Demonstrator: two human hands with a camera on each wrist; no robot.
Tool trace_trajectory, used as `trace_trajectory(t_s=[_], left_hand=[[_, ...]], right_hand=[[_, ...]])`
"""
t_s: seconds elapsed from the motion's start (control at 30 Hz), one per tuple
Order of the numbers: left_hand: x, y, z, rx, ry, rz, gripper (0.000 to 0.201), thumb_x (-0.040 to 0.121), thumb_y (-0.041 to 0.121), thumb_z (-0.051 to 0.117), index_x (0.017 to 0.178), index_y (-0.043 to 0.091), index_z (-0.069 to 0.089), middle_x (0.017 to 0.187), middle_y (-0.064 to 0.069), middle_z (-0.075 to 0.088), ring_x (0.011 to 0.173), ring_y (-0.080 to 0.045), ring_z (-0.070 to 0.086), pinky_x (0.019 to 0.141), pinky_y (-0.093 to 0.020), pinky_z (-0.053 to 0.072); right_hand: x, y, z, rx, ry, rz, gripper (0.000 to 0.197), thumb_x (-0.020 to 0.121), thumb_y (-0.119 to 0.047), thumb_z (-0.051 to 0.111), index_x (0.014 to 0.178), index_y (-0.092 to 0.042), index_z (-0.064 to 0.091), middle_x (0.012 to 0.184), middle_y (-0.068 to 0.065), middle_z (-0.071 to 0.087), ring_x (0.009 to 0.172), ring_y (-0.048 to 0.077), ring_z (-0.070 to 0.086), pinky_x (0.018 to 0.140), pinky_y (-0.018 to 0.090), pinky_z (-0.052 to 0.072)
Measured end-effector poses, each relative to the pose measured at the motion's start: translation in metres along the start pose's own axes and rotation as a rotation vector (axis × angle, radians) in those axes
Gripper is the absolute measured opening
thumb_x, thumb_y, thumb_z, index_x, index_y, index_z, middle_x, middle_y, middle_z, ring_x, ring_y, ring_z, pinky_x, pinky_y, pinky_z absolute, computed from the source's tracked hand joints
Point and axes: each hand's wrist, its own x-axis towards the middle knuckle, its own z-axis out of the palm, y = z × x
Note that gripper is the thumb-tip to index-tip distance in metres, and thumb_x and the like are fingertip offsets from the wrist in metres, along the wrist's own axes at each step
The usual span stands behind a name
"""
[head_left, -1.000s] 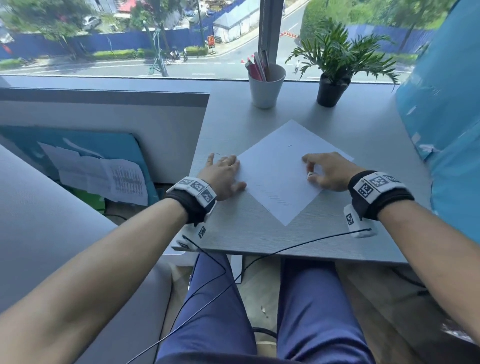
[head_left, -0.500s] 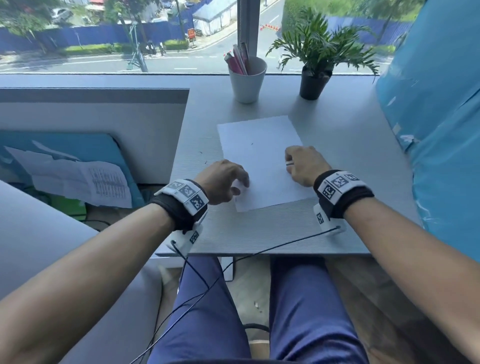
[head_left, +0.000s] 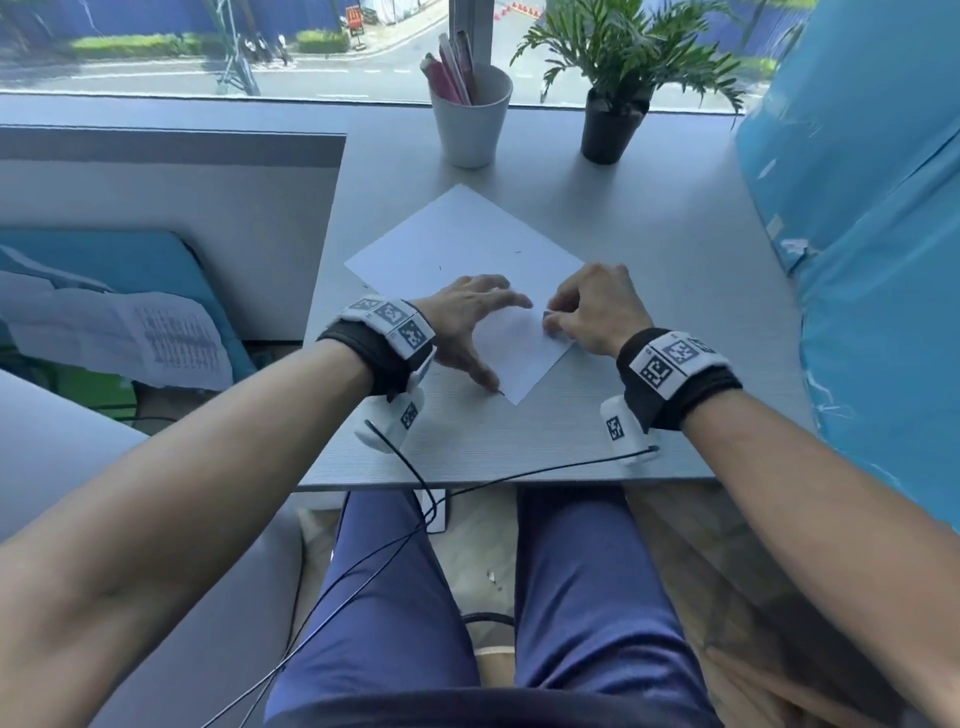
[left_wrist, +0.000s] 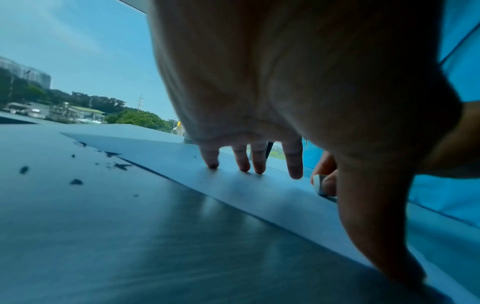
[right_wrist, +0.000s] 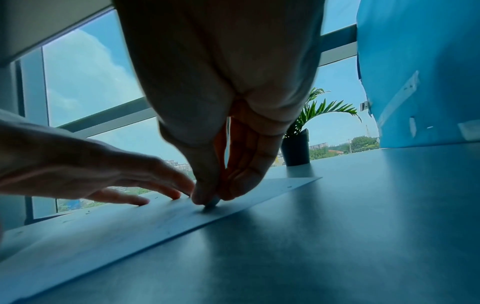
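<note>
A white sheet of paper (head_left: 467, 244) lies cornerwise on the grey desk (head_left: 649, 249), one corner pointing at me. My left hand (head_left: 467, 322) presses flat on its near part with fingers spread (left_wrist: 259, 162), thumb at the sheet's near left edge. Just to the right, my right hand (head_left: 592, 306) pinches a small white eraser (head_left: 549, 317) and holds it down on the paper. In the left wrist view the eraser (left_wrist: 318, 184) shows between thumb and fingers. The right wrist view has the pinch (right_wrist: 207, 197) touching the paper (right_wrist: 130, 222) beside my left hand (right_wrist: 130, 179).
A white cup of pens (head_left: 470, 124) and a potted plant (head_left: 610, 124) stand at the desk's far edge by the window. A blue covered bulk (head_left: 857, 208) borders the right side, a grey partition (head_left: 171, 208) the left. Dark crumbs (left_wrist: 78, 182) dot the desk.
The sheet has turned from square-on back to cornerwise. My left hand has moved from the sheet's left edge onto the paper and spread flat; both hands now sit close together.
</note>
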Motion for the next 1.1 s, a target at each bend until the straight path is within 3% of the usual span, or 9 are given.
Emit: trace_trajectory(t_s=[0.2, 0.3, 0.47, 0.6, 0.77, 0.83, 0.9, 1.0, 1.1], left_hand=[[0.013, 0.004, -0.001, 0.047, -0.129, -0.089, 0.121, 0.060, 0.058, 0.085, 0.152, 0.050, 0.007, 0.162, 0.001, -0.018, 0.149, -0.020, -0.017, 0.120, -0.050, -0.002], [0.019, 0.005, -0.003, 0.072, -0.205, -0.112, 0.128, 0.058, 0.060, 0.084, 0.149, 0.053, -0.005, 0.159, 0.000, -0.028, 0.146, -0.020, -0.025, 0.119, -0.054, -0.006], [0.019, 0.010, -0.006, 0.081, -0.213, -0.134, 0.126, 0.060, 0.057, 0.085, 0.150, 0.051, -0.003, 0.159, 0.001, -0.029, 0.146, -0.019, -0.025, 0.119, -0.054, -0.006], [0.020, 0.011, -0.006, 0.100, -0.231, -0.134, 0.128, 0.060, 0.057, 0.085, 0.149, 0.052, -0.007, 0.158, 0.000, -0.031, 0.146, -0.021, -0.026, 0.119, -0.056, -0.004], [0.021, 0.009, -0.006, 0.101, -0.228, -0.147, 0.128, 0.060, 0.058, 0.085, 0.149, 0.053, -0.007, 0.158, 0.002, -0.031, 0.146, -0.020, -0.026, 0.118, -0.054, -0.004], [0.021, 0.009, -0.005, 0.102, -0.230, -0.139, 0.129, 0.060, 0.058, 0.085, 0.149, 0.053, -0.008, 0.158, 0.001, -0.031, 0.146, -0.021, -0.025, 0.118, -0.054, -0.004], [0.021, 0.009, -0.005, 0.110, -0.232, -0.133, 0.130, 0.059, 0.059, 0.085, 0.148, 0.053, -0.010, 0.158, 0.000, -0.031, 0.146, -0.021, -0.026, 0.119, -0.055, -0.004], [0.023, 0.007, -0.005, 0.118, -0.238, -0.144, 0.129, 0.059, 0.060, 0.084, 0.148, 0.053, -0.009, 0.158, 0.002, -0.031, 0.146, -0.021, -0.025, 0.118, -0.058, -0.001], [0.025, 0.006, -0.004, 0.128, -0.243, -0.144, 0.130, 0.058, 0.062, 0.084, 0.148, 0.054, -0.010, 0.157, 0.001, -0.032, 0.146, -0.021, -0.026, 0.118, -0.058, 0.000]], right_hand=[[-0.005, -0.006, 0.007, 0.039, 0.029, 0.014, 0.003, 0.070, -0.014, 0.079, 0.073, -0.016, 0.079, 0.069, -0.003, 0.069, 0.064, 0.007, 0.060, 0.062, 0.017, 0.048], [-0.024, -0.020, 0.016, 0.049, -0.124, -0.093, 0.005, 0.073, -0.015, 0.080, 0.078, -0.014, 0.079, 0.072, -0.004, 0.072, 0.068, 0.006, 0.065, 0.063, 0.013, 0.049], [-0.004, -0.014, 0.002, 0.072, -0.027, -0.039, 0.007, 0.070, -0.019, 0.079, 0.077, -0.017, 0.080, 0.076, -0.002, 0.075, 0.074, 0.006, 0.068, 0.071, 0.017, 0.052], [-0.023, -0.026, 0.012, 0.039, -0.247, -0.147, 0.005, 0.069, -0.018, 0.081, 0.069, -0.020, 0.077, 0.071, -0.005, 0.072, 0.061, 0.000, 0.061, 0.063, 0.018, 0.052], [-0.002, -0.008, -0.004, 0.086, -0.072, 0.001, 0.009, 0.069, -0.021, 0.080, 0.077, -0.017, 0.080, 0.074, -0.003, 0.074, 0.069, 0.003, 0.064, 0.069, 0.016, 0.052], [-0.016, -0.018, 0.006, 0.066, -0.182, -0.085, 0.006, 0.069, -0.019, 0.079, 0.075, -0.017, 0.080, 0.073, -0.003, 0.074, 0.072, 0.006, 0.067, 0.070, 0.020, 0.054], [-0.026, -0.023, 0.010, 0.054, -0.278, -0.159, 0.004, 0.070, -0.019, 0.079, 0.074, -0.017, 0.080, 0.071, -0.004, 0.074, 0.068, 0.004, 0.067, 0.065, 0.015, 0.052], [-0.002, -0.007, -0.005, 0.093, -0.104, -0.004, 0.009, 0.069, -0.022, 0.081, 0.077, -0.017, 0.080, 0.072, -0.003, 0.074, 0.064, 0.002, 0.062, 0.057, 0.004, 0.042], [-0.011, -0.013, 0.003, 0.072, -0.148, -0.044, 0.007, 0.066, -0.021, 0.080, 0.072, -0.018, 0.079, 0.066, -0.007, 0.070, 0.066, 0.005, 0.063, 0.061, 0.014, 0.045]])
